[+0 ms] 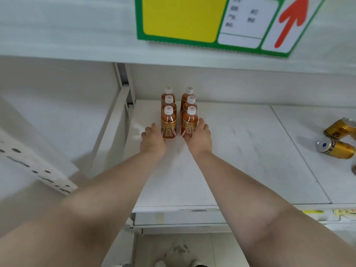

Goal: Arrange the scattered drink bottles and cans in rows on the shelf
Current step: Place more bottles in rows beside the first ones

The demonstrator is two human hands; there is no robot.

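On the white shelf (221, 160), near its back left corner, I see six bottles (179, 110) standing upright in two rows of three. My left hand (153, 140) rests against the front-left bottle (168, 124) and my right hand (199, 135) against the front-right bottle (189, 123); I cannot tell whether either hand grips. Bottle rows appear complete. Remaining, by my judgement: two gold cans (337, 139) lying on their sides far right, well apart from the rows
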